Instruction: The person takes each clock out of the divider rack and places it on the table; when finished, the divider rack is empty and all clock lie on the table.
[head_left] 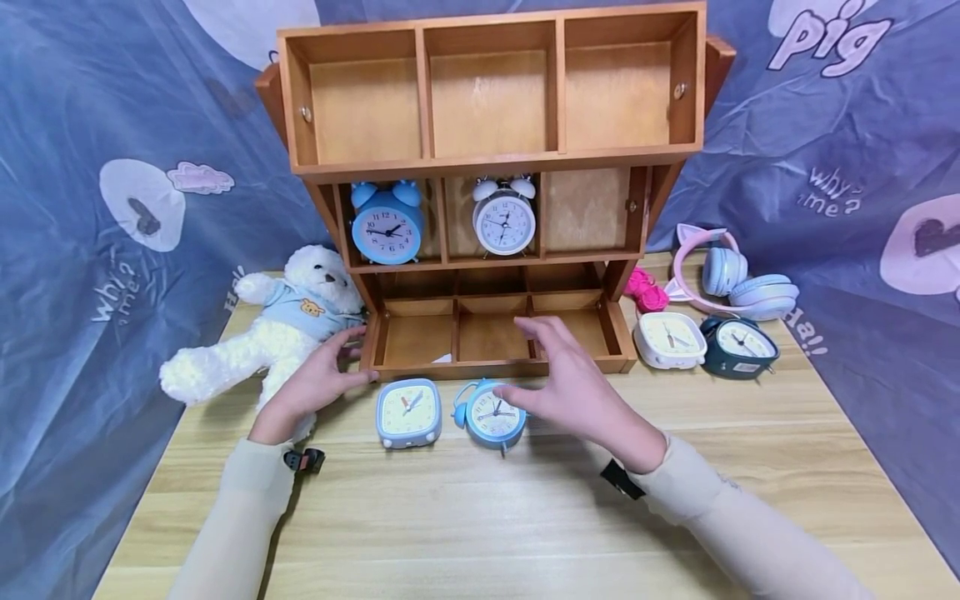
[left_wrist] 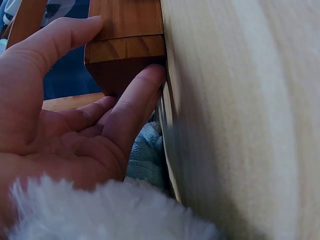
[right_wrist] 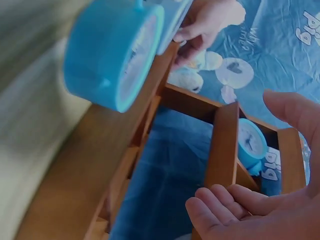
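From the head, the surface [head_left: 465, 517] runs between two sleeves [head_left: 243, 500] to the front edge of the wooden shelf [head_left: 502, 370]. Six clocks [head_left: 506, 225] show: two in the middle row, two before the shelf, two to its right. From the left wrist, the left hand [left_wrist: 65, 135] seems to grip the shelf's bottom corner. From the right wrist, the right hand [right_wrist: 285, 210] has its grip spread and released.

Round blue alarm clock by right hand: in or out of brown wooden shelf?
Out. The clock sits on the pale wooden tabletop, in front of the shelf.
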